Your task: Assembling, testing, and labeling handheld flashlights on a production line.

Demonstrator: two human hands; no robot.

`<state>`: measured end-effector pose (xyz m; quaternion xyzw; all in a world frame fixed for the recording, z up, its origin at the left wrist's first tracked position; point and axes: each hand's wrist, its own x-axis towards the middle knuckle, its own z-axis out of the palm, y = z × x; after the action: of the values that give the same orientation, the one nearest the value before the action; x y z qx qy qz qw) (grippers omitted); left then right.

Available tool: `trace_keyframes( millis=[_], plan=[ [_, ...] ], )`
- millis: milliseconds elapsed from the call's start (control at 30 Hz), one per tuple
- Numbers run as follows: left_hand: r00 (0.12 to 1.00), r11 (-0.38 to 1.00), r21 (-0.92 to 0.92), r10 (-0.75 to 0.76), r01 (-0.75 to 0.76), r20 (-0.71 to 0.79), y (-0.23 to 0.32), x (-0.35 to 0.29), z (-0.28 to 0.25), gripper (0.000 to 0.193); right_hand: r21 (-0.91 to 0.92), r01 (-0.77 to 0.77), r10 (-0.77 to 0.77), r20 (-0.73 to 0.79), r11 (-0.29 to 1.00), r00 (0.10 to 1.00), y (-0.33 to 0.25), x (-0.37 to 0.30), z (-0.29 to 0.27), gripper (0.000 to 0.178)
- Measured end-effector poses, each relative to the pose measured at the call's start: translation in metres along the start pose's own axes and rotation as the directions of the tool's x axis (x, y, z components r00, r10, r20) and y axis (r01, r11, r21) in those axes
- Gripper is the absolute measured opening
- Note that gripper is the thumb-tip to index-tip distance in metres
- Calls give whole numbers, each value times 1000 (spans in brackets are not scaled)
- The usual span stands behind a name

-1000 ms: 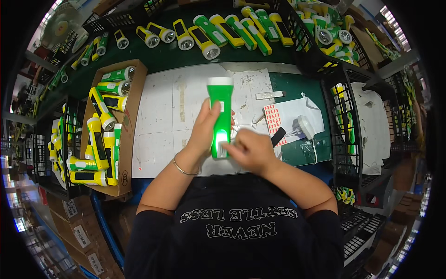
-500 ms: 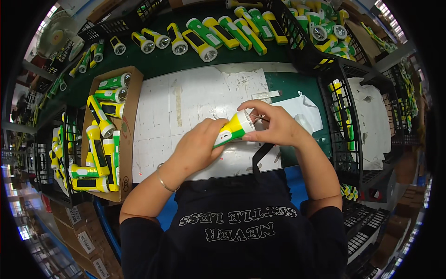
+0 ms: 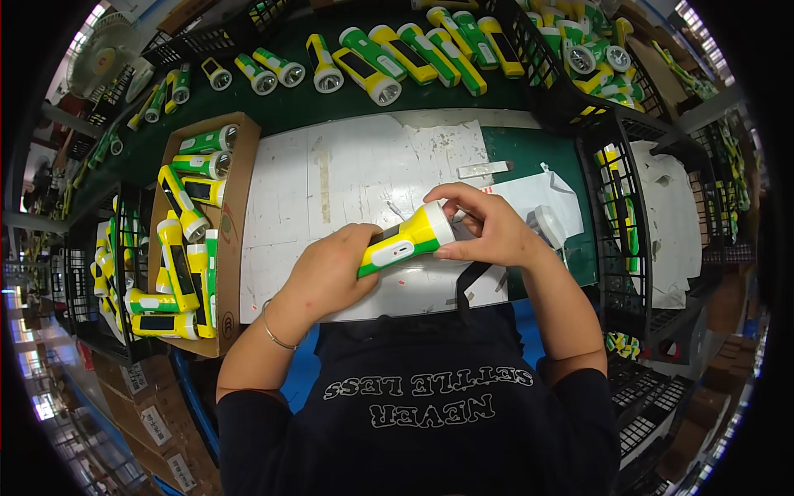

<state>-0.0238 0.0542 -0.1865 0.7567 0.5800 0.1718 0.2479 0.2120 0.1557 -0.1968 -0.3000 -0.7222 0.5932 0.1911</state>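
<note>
A yellow and green flashlight (image 3: pixel 407 244) with a white switch plate and a white rim lies tilted above the white work surface. My left hand (image 3: pixel 331 266) is wrapped round its handle end. At the head end, my right hand (image 3: pixel 488 227) grips the white rim between thumb and curled fingers; the front of the lens is hidden from view. A clear, round plastic piece (image 3: pixel 549 223) rests on white paper (image 3: pixel 542 194) just right of my right hand. Behind it lies a small whitish strip (image 3: pixel 485 169).
On the left stands a cardboard box (image 3: pixel 245 178) of flashlights. More flashlights (image 3: pixel 364 74) line the green table at the back. Black crates (image 3: pixel 622 240) stand at the right, one heaped with flashlights at the back right. A black strap (image 3: pixel 465 291) hangs over the table's near edge.
My left hand has slid back toward the flashlight's handle end, uncovering more of its body and switch. My right hand has stayed at the rim. The whole view has shifted slightly.
</note>
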Motion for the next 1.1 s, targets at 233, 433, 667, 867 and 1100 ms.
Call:
trace_keyframes(
  millis=[233, 433, 667, 867, 1100],
  plan=[
    [998, 990, 121, -69, 67, 14, -23, -14, -26, 39, 45, -74, 76, -39, 996, 996, -8, -8, -11, 59],
    [978, 979, -179, -66, 102, 198, -2, 3, -20, 42, 137, -42, 40, 17, 990, 999, 2, 10, 14, 69],
    [984, 804, -578, -177, 140, -9, -33, 4, 34, 56, -720, -195, 18, -245, 666, 969, 38, 34, 56, 29],
    [948, 667, -719, -316, 196, -35, -29, 13, 34, 52, -122, -87, 58, -221, 989, 974, 34, 26, 37, 17],
    [951, 618, -771, -304, 157, -50, -25, 31, 43, 51, 330, -90, 142, -137, 940, 980, 21, 11, 30, 15]
  ],
)
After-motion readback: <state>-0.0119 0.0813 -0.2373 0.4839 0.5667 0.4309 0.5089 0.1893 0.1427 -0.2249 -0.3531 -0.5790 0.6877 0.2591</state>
